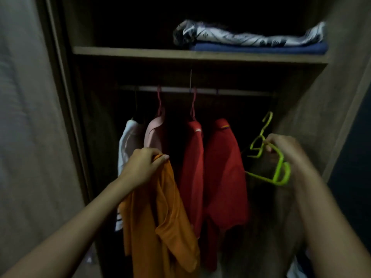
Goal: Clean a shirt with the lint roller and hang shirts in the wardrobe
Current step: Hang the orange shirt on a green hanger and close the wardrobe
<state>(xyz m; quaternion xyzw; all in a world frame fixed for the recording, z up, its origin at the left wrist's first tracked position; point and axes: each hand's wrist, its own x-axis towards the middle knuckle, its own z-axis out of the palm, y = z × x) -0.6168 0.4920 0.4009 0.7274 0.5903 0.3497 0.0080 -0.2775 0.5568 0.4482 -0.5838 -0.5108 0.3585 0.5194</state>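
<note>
I stand before an open wooden wardrobe with a metal rail (230,91) under a shelf. My left hand (143,165) grips the top of an orange shirt (160,217), which hangs limp in front of the hung clothes. My right hand (285,149) holds a lime-green plastic hanger (279,173) at the right, off the rail, with its hook pointing up. On the rail hang a white shirt (126,145), a pink shirt (154,135) and two red shirts (192,167) (224,177). No lint roller is in view.
Folded cloth, a patterned piece (251,35) on a blue one (261,49), lies on the upper shelf (140,53). The wardrobe's side wall (321,117) rises close on the right. A pale curtain or wall (26,117) fills the left. The inside is dim.
</note>
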